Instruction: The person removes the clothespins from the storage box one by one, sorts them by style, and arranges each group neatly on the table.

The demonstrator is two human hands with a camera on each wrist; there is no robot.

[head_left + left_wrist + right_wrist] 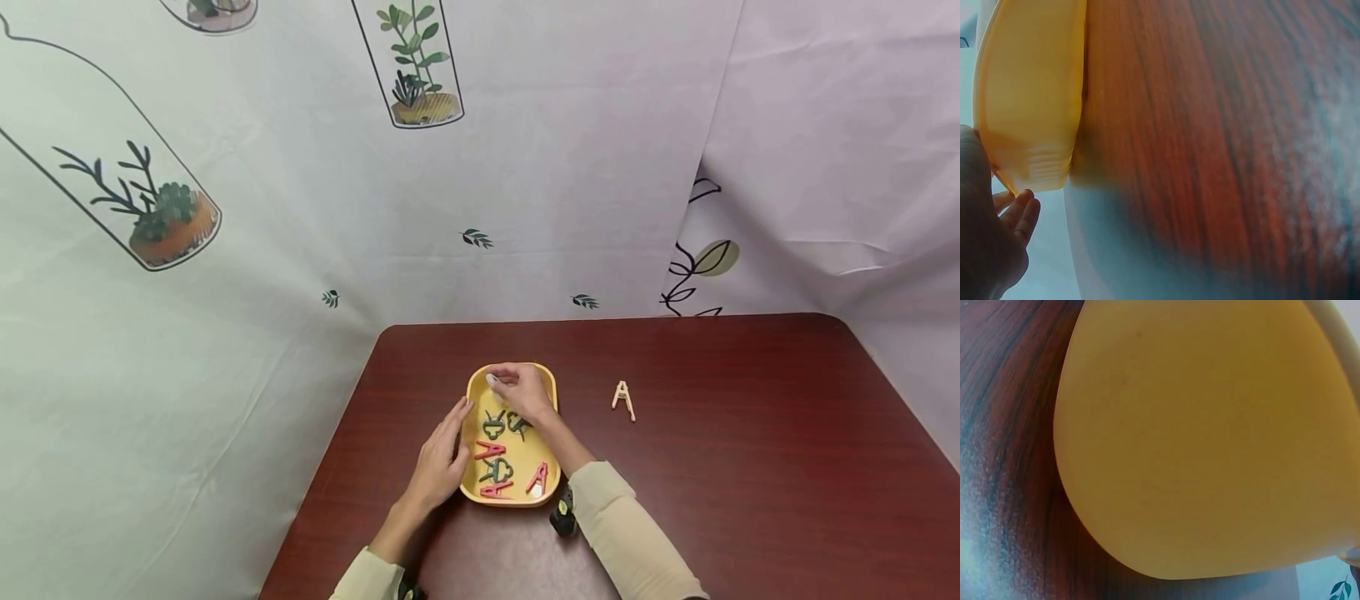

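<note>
A yellow tray point(474, 379) stands on the table, its outer wall point(1032, 75) close in the left wrist view. My left hand point(438, 462) lies along its left rim, fingers fairly straight and touching the edge. Over the tray's far end, my right hand point(525, 392) pinches a small white piece point(492, 380) whose kind I cannot tell. Red clips point(490, 450) and dark green clips point(493, 425) lie scattered in the tray. At its near right corner another red clip point(537, 477) lies by something whitish. The right wrist view is mostly filled by the tray's side point(1197, 444).
A cream-coloured clip point(622, 400) lies on the dark red-brown table point(750, 450), right of the tray. Behind the table hangs a pale cloth point(525, 183) printed with plants. A black device point(562, 518) is at the right wrist.
</note>
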